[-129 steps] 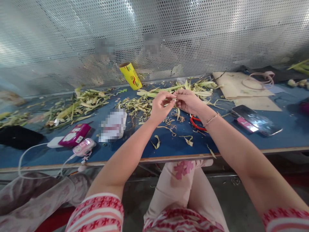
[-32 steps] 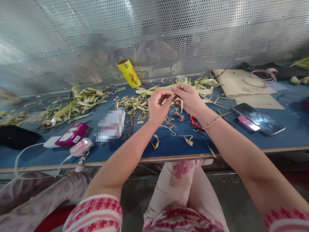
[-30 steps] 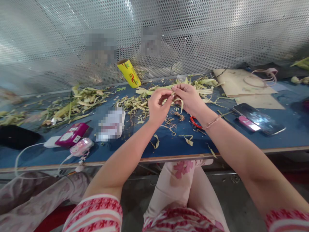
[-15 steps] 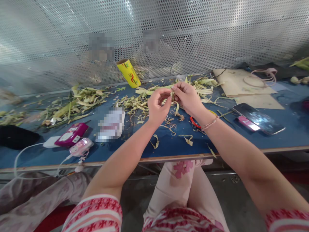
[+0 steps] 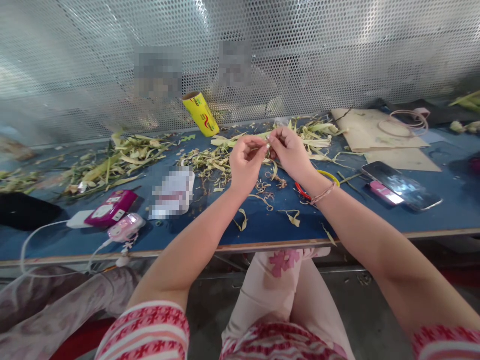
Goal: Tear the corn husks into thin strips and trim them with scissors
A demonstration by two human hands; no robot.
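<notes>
One small pale piece (image 5: 268, 146) is pinched at the meeting fingertips of the left hand (image 5: 245, 162) and the right hand (image 5: 291, 151), above the blue table (image 5: 206, 230); its exact form cannot be made out. In each hand, thumb and fingers are bent to a narrow grip about it. Curled plant shreds (image 5: 210, 162) are heaped just beside the left hand. A red handle (image 5: 301, 191) is partly covered by the right wrist (image 5: 319, 186), near which a yellow loop (image 5: 332, 175) is seen. Farther back, a yellow tube (image 5: 201, 114) is set near the perforated panel (image 5: 285, 50).
</notes>
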